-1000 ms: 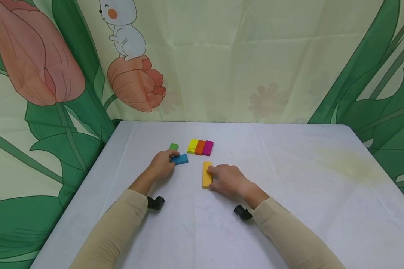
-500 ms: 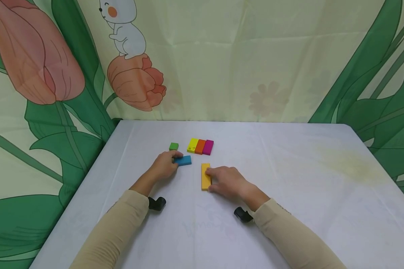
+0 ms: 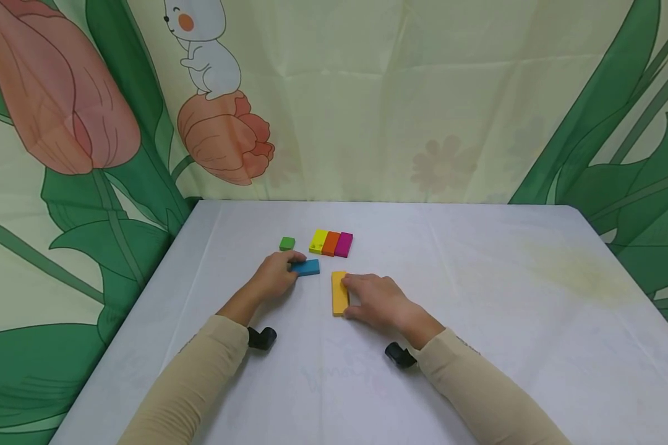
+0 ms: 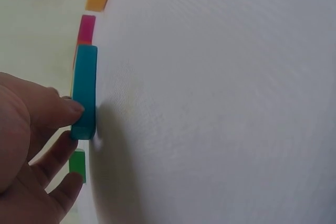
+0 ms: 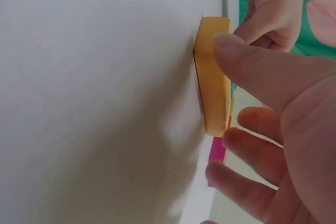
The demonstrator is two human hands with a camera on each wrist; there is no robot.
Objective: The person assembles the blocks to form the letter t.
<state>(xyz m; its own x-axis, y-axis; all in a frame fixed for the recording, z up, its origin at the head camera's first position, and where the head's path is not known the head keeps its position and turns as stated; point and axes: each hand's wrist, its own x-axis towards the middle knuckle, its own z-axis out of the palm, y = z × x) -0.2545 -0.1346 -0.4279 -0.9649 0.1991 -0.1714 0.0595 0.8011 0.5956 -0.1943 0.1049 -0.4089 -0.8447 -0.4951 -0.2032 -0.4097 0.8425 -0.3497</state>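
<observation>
My left hand [image 3: 274,275] pinches a flat blue block [image 3: 307,267] by its left end, thumb on the near side, as the left wrist view shows. To its right, my right hand [image 3: 380,301] holds a longer yellow-orange block [image 3: 340,294] between thumb and fingers; this block points away from me. In the right wrist view the thumb lies against the end of the yellow-orange block [image 5: 214,77]. A small gap separates the two held blocks. Just beyond the left fingers lies a small green block [image 3: 287,243].
Behind the hands, a yellow block [image 3: 318,241], an orange block [image 3: 331,243] and a magenta block [image 3: 343,245] lie side by side in a row. Everything is on a white-covered table [image 3: 479,296]. A printed curtain [image 3: 356,105] hangs behind the table's far edge.
My left hand has slid the blue block a little to the right and nearer, uncovering more of the green block. The yellow-orange block has shifted slightly nearer and left with my right hand.
</observation>
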